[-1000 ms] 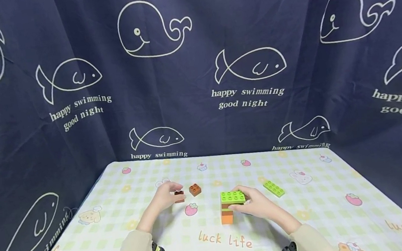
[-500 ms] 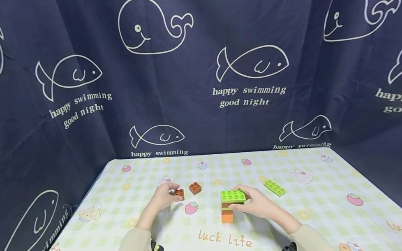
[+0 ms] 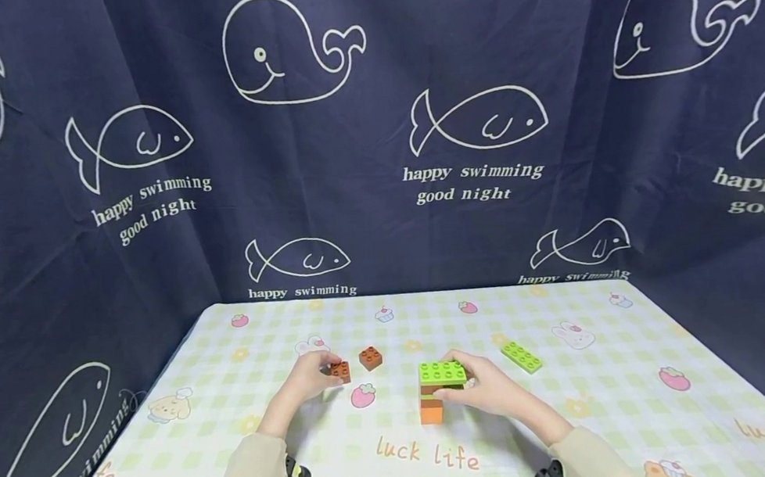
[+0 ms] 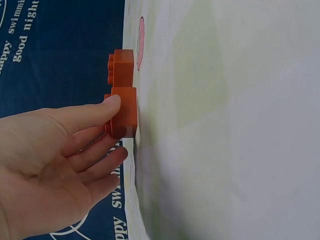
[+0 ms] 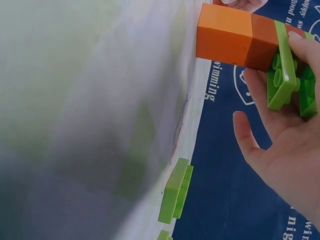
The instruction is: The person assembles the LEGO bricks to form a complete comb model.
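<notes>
Left hand [image 3: 308, 376] edged back | pinches brown brick [image 3: 341, 373] | right hand [image 3: 478, 380] grips brick stack [image 3: 431, 389]

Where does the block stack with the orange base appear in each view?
Head: block stack below centre, slightly right, gripped by the right hand.
Left wrist: not in it.
Right wrist: block stack at upper right, its orange base towards the left.
Shared landmark: navy backdrop with white lettering, in all three.
</notes>
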`<state>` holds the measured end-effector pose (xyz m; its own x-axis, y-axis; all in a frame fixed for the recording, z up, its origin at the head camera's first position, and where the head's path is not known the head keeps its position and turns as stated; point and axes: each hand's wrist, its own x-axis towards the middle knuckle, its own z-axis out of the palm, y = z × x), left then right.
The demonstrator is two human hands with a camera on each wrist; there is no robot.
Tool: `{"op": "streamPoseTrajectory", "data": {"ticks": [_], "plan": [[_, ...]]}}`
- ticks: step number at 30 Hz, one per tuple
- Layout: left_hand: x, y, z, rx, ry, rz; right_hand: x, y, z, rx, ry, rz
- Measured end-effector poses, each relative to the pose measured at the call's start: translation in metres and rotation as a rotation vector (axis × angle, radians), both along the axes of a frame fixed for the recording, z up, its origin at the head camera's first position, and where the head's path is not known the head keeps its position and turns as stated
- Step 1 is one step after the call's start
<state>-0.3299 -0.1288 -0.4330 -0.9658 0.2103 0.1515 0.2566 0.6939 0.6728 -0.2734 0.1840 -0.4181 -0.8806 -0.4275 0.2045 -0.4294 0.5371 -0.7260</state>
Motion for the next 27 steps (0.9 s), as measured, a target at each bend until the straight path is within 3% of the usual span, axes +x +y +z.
{"op": "streamPoseTrajectory", "data": {"ticks": [7,17,27], "plan": [[-0.0006,0.0001,0.0006,-0.003,-0.041,0.004,0.0007,-0.0005,-0.0012,0.006,0.047,0.003],[-0.0006,0.0003,-0.0003,-0.020,-0.044,0.008,0.0016,-0.0008,0.0003,-0.021,-0.008,0.006],[0.0000,0.0019,-0.0018,0.047,-0.044,0.003,0.0025,-0.0008,0.0011,-0.034,-0.029,0.026]]}}
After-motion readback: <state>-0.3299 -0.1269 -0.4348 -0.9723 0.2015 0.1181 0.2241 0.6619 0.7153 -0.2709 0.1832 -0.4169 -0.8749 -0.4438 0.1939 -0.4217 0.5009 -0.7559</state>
